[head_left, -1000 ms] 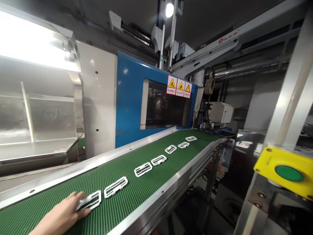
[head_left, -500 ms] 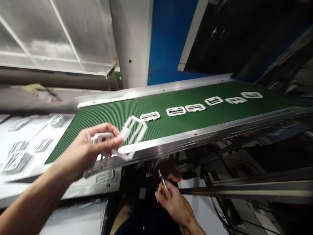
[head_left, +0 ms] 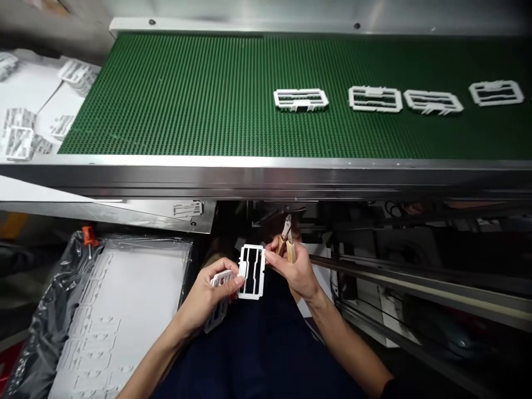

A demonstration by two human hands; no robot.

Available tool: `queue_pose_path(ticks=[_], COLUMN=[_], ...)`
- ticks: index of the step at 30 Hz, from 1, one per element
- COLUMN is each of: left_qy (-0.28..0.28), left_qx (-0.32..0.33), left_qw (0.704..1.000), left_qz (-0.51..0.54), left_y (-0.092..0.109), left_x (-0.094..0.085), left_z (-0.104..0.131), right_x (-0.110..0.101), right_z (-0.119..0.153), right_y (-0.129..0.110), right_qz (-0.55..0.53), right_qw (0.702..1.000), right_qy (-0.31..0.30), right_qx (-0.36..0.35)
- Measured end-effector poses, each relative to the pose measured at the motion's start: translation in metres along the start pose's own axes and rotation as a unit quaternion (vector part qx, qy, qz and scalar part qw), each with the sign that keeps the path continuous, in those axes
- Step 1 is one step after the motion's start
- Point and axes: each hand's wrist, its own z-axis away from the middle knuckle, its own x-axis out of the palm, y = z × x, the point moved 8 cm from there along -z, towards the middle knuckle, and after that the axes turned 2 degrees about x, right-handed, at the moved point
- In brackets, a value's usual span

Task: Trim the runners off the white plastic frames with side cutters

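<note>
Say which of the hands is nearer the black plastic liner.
Left: the left hand is to the right of the liner; the right hand, holding pliers, is farther right.

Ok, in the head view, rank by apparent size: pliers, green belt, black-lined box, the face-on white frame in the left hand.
1. Green belt, running past the picture's edge
2. Black-lined box
3. White frame
4. Pliers, partly covered by the right hand
</note>
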Motion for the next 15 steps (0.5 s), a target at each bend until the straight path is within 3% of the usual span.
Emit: queue_pose_path(ticks=[7, 13, 15], left_qy=[0.013, 0.046, 0.057], left_qx=[-0.017, -0.018, -0.013], left_qw=[1.000, 0.997, 0.996], left_qz=[0.015, 0.051, 0.060], left_y=[-0.0104, -0.0045, -0.0015], left_x=[-0.0018, -0.0039, -0.0070], left_z=[-0.0009, -0.0036, -0.0023], right_x=[0.0006, -0.0026, -0.0063], right_z=[-0.0025, -0.0035, -0.0023], right_y=[0.0042, 0.0050, 0.0060], right_qz=[0.083, 0.105, 0.087], right_qw=[0.996, 0.994, 0.996], right_qy=[0.004, -0.007, 0.019], right_qx=[0.012, 0.020, 0.015])
